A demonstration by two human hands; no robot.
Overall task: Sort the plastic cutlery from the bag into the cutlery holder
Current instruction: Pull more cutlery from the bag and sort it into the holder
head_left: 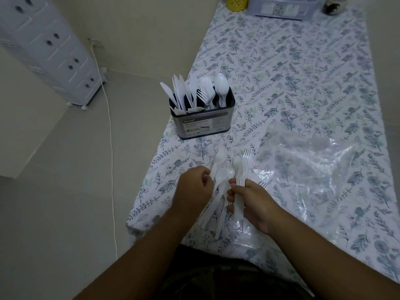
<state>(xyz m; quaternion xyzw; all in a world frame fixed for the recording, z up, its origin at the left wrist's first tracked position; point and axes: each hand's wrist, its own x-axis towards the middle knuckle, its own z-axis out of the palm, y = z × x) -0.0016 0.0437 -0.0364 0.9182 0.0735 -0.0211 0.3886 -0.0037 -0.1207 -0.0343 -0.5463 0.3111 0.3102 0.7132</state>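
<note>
A dark cutlery holder (203, 124) stands near the table's left edge, with white plastic knives (179, 92) at its left, forks (206, 89) in the middle and spoons (222, 85) at its right. My right hand (251, 202) grips a bunch of white forks (240, 169) by their handles. Just left of it, my left hand (195, 187) has its fingers closed on a white spoon (218, 180) from the loose pile of cutlery (214, 211) on the table. The clear plastic bag (303, 161) lies flat to the right.
The table carries a floral plastic cloth (303, 72). At its far end stand a yellow container (237, 2), a grey plastic box (281, 7) and a dark jar (331, 6). On the floor to the left are a white drawer unit (49, 50) and a white cable (110, 131).
</note>
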